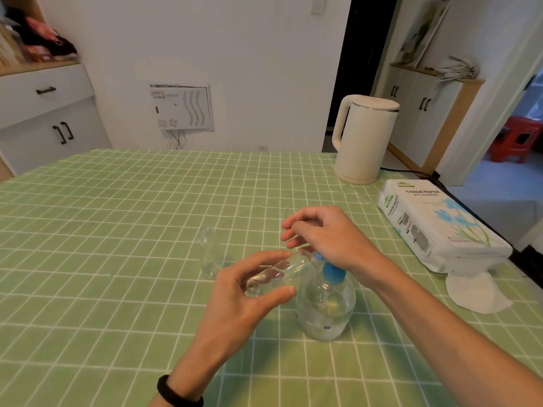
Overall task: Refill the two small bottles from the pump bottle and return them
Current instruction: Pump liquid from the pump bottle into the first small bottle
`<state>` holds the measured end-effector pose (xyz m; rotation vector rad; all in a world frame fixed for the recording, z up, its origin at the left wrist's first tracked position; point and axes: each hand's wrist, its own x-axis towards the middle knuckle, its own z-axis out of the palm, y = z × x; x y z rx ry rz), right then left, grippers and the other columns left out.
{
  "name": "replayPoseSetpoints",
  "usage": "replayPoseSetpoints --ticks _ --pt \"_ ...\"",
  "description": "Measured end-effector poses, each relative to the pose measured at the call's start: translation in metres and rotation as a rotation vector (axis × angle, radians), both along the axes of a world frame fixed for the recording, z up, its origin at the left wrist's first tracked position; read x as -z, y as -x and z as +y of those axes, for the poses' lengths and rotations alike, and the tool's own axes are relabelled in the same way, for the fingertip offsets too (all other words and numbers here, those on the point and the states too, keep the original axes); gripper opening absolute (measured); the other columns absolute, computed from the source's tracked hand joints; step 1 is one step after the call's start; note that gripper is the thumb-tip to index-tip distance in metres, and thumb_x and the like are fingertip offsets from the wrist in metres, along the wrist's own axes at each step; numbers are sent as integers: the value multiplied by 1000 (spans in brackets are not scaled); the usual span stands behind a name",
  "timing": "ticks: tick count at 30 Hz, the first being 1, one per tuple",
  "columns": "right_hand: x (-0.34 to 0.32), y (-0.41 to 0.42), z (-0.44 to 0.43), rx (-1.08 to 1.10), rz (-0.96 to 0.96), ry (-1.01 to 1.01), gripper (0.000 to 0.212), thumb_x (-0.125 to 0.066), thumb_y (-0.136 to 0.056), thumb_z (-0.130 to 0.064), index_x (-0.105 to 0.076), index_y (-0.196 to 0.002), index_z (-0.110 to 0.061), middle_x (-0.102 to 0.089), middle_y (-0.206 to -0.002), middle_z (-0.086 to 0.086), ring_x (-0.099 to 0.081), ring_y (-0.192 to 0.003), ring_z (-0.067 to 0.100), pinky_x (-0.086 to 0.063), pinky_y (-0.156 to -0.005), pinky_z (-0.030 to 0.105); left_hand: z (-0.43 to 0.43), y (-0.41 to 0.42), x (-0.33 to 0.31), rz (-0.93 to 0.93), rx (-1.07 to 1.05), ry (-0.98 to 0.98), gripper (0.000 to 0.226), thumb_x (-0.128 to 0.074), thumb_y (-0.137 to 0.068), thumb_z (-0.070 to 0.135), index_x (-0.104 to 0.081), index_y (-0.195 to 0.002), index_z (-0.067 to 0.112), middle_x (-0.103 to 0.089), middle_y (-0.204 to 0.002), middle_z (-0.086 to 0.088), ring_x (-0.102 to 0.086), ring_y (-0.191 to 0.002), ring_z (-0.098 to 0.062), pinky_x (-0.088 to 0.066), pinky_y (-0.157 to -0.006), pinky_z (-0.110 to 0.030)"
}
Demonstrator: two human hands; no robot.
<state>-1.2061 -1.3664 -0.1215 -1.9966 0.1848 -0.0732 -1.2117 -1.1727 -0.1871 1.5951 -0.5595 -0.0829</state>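
Together, the left hand (241, 301) gripped a tilted small bottle (273, 274), its mouth at the pump bottle (326, 309) nozzle, while the right hand (326, 233), fingers loosely curled, rested on the blue pump head (333, 273). A second small bottle (209, 254) stood upright nearby on the green tablecloth (117, 230).

Pump bottle (324, 306): clear, round body, blue pump head, stands upright w/ some clear liquid inside. Small bottle 1 (273, 274): clear, uncapped, held by left hand (235, 298), tilted nearly horizontal, mouth up against the pump's blue nozzle. Small bottle 2 (209, 254): clear, uncapped, upright, left of the other 2 and touching neither.
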Motion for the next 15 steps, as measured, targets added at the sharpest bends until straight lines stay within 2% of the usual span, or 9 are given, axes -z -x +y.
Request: replayPoseSetpoints --ticks 5,11,15 --pt "2 0 -1 -3 13 -25 24 -53 -103 -6 -77 -102 -12 -82 -91 0 -79 -85 13 -58 -74 24 0 -1 2 8 6 4 49 -92 -76 9 -79 -119 28 -82 -112 9 -78 -105 -16 -61 -95 -28" --pt "9 3 -1 -31 38 -25 26 -50 -101 0 -76 -105 -5 -82 -93 7 -79 -84 16 -62 -83 27 -2 0 12 42 17 43 49 -93 -76 8 -80 -117 33 -83 -112 4 -78 -107 -19 -60 -96 -26" --pt "8 3 0 -28 35 -15 27 -49 -102 0 -75 -105 -5 -82 -93 6 -79 -83 14 -62 -84 29 -2 0 12 41 7 56 48 -91 -73 17 -79 -116 36 -83 -111 4 -78 -105 -19 -59 -93 -23"
